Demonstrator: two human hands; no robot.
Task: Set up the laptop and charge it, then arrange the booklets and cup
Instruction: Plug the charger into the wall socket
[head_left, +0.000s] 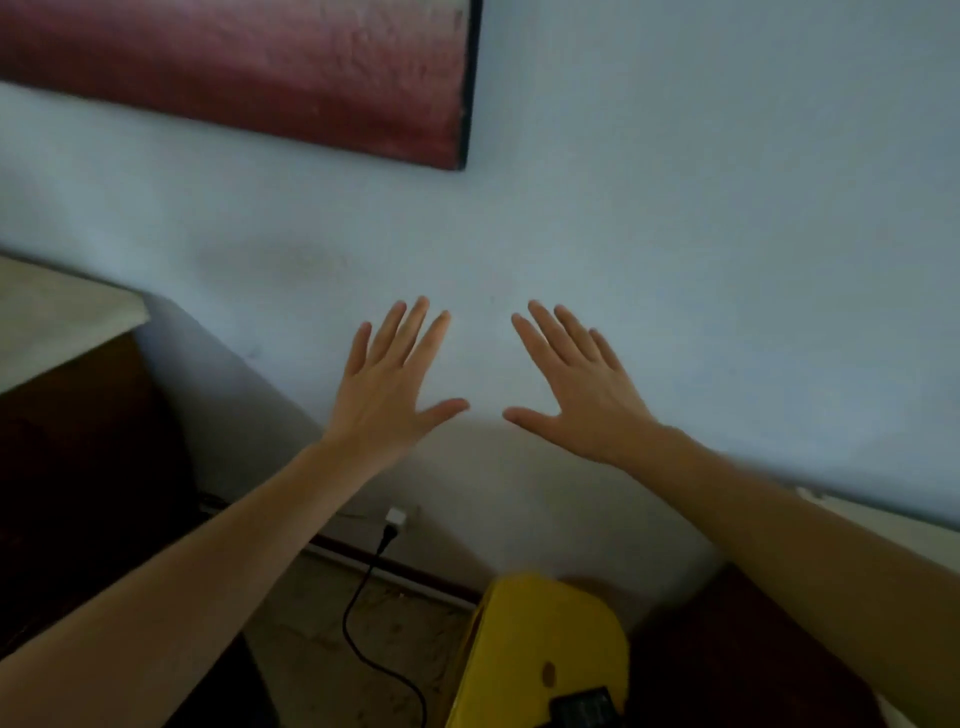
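Charger cable (363, 613), black, is the only task-related thing showing, and it is lying well below the hands, trailing in a loop over the floor (322, 623) from a plug sitting in a white socket (395, 518) low on the wall (675, 208). Whether it belongs to the laptop cannot be told. Filling most of the view, the pale blue wall is standing straight ahead, and a dark red picture (234, 67) with a black edge is hanging across its upper left. At the left, a dark brown cabinet (78, 467) with a light top is standing against the wall. At the bottom, a yellow object (535, 639) is sitting between the forearms, with something small and black resting at its lower edge; what either one is cannot be told. Dark furniture (727, 649) is lying just right of it, too dim to make out. Both bare arms are reaching forward and up, backs of the hands toward the camera. The left hand (387, 384) is spreading its fingers wide and gripping nothing. The right hand (576, 389) is doing likewise, empty, fingers splayed. The hands are hanging near each other, thumbs pointing inward with a clear gap between the tips. Whether the palms are touching the wall cannot be told.
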